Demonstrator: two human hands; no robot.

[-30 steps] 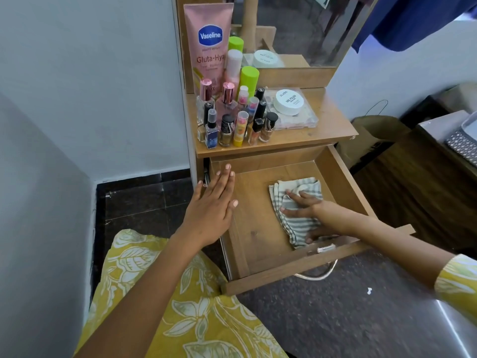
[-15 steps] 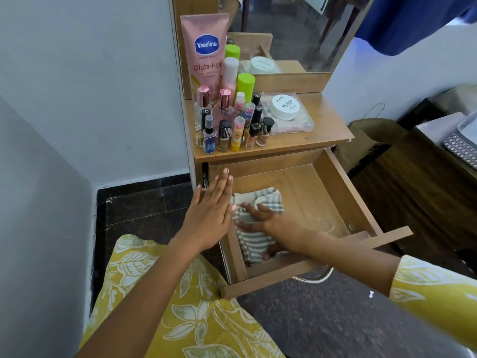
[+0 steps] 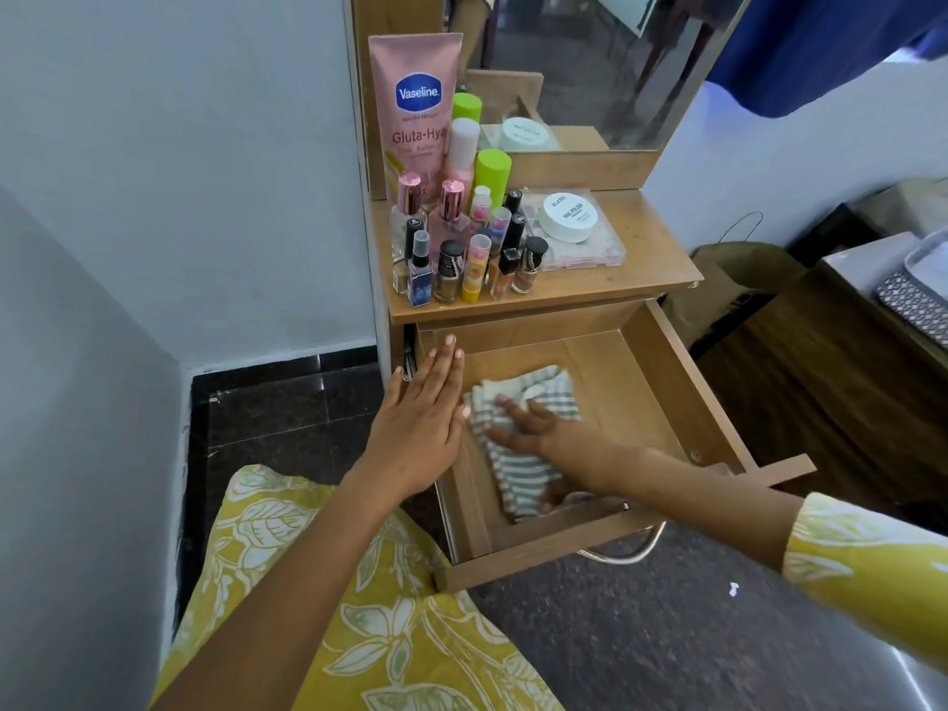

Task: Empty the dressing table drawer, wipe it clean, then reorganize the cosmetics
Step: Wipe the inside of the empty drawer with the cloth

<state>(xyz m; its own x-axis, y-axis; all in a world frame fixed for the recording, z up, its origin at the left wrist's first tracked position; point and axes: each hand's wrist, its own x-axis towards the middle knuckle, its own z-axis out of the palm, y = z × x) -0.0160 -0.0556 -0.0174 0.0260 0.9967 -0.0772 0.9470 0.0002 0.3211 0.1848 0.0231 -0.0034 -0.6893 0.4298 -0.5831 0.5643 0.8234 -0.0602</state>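
The wooden drawer (image 3: 672, 382) is pulled out and holds only a grey-and-white striped cloth (image 3: 518, 474) at its left side. My right hand (image 3: 544, 433) presses flat on the cloth, fingers spread, thumb curled under its near end. My left hand (image 3: 420, 418) rests flat on the drawer's left wall, fingers together and pointing away. On the tabletop (image 3: 651, 259) stand a pink Vaseline tube (image 3: 410, 110), green-capped bottles (image 3: 491, 171), several small cosmetic bottles (image 3: 461, 259), and a white round jar (image 3: 568, 215) on a clear flat case.
A mirror (image 3: 590, 59) rises behind the tabletop. A white wall is on the left, dark floor tiles below it. A brown paper bag (image 3: 733, 284) and a dark wooden cabinet (image 3: 831, 382) stand at the right. My yellow floral dress (image 3: 328, 582) fills the lower middle.
My right hand slid the cloth from the drawer's middle to its left side, then a little away from me. My left hand stayed on the drawer's left wall.
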